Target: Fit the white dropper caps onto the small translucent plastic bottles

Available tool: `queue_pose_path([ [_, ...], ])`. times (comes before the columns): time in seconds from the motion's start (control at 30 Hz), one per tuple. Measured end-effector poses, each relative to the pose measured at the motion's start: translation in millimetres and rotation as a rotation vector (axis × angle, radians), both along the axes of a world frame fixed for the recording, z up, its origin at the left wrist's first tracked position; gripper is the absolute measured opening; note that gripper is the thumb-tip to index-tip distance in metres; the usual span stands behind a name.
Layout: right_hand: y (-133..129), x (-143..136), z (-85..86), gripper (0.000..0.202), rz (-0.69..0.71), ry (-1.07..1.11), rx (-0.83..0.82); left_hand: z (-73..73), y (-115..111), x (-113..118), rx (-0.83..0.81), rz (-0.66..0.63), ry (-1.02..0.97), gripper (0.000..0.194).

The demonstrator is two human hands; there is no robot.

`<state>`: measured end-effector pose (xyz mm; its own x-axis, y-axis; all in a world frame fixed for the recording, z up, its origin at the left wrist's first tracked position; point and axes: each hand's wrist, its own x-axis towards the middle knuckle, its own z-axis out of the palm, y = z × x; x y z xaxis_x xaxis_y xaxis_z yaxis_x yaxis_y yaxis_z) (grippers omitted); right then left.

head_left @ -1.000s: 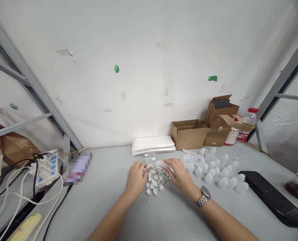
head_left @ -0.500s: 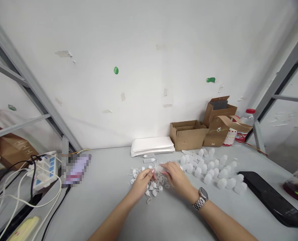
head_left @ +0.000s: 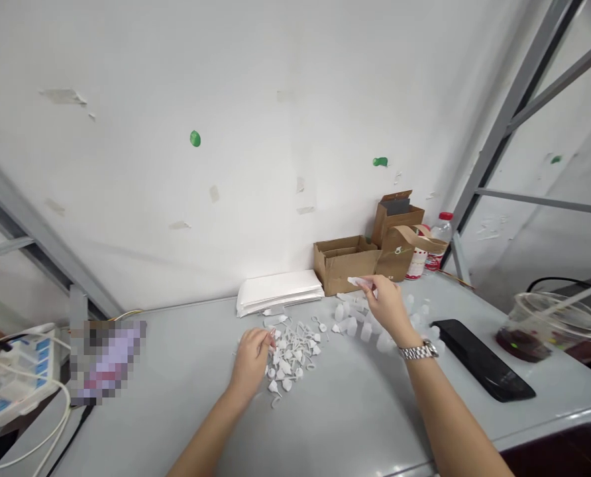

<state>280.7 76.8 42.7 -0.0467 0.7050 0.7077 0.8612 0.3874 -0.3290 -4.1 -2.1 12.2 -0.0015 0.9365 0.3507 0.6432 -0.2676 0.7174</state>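
Observation:
My right hand (head_left: 385, 306) is raised over the back right of the table, thumb and fingers closed on a small translucent plastic bottle (head_left: 359, 282) with a pale tip pointing left. Below and around that hand stand several small translucent bottles (head_left: 366, 331), partly hidden by it. My left hand (head_left: 252, 358) rests at the left edge of a pile of white nozzle caps (head_left: 293, 354), many with thin looped straps. Its fingers are curled together, and what they may hold is too small to make out.
A white stack of flat packs (head_left: 280, 291) lies against the wall beside an open cardboard box (head_left: 348, 268) and a brown paper bag (head_left: 395, 255). A long black object (head_left: 484, 361) and a clear tub (head_left: 529, 331) are at right. A power strip (head_left: 27, 371) with cables is at left.
My hands have parted from over the pile. The right one moved right and up, carrying the bottle; the left stayed by the caps. The camera view turned to the right.

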Motion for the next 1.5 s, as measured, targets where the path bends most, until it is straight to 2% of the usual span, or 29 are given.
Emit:
queue_pose_path([
  [0.13,7,21,-9.6,0.025,-0.162,-0.192,-0.088,-8.2,-1,2,0.152,0.036,0.238,0.025],
  [0.3,6,16,-12.4,0.025,-0.189,-0.121,-0.093,-11.9,0,2,0.183,0.059,0.278,0.023],
  [0.37,4,4,-9.2,0.027,-0.129,-0.065,-0.048,-12.5,1,1,0.169,0.066,0.272,0.024],
  [0.47,-3,-30,-4.1,0.025,0.078,-0.063,-0.042,-14.7,2,-1,0.152,0.084,0.257,0.027],
  [0.6,-12,-85,-3.7,0.019,0.345,-0.346,-0.157,-19.1,4,-2,0.121,0.124,0.241,0.033],
  [0.67,-12,-105,-7.2,0.017,0.399,-0.444,-0.207,-20.6,5,-2,0.109,0.133,0.244,0.038],
  [0.8,0,-130,-20.1,0.015,0.472,-0.491,-0.241,-21.6,6,-2,0.097,0.123,0.254,0.038],
  [0.97,14,-147,-38.3,0.017,0.452,-0.484,-0.293,-23.4,6,-3,0.135,0.168,0.216,0.034],
  [1.1,16,-152,-46.2,0.015,0.421,-0.438,-0.294,-23.2,5,-3,0.146,0.176,0.191,0.036],
  [1.37,14,-144,-40.5,0.018,0.419,-0.274,-0.249,-17.6,5,-4,0.139,0.164,0.166,0.026],
  [1.5,-2,-143,-35.5,0.017,0.48,-0.233,-0.211,-17.0,7,-7,0.123,0.221,0.049,0.032],
])
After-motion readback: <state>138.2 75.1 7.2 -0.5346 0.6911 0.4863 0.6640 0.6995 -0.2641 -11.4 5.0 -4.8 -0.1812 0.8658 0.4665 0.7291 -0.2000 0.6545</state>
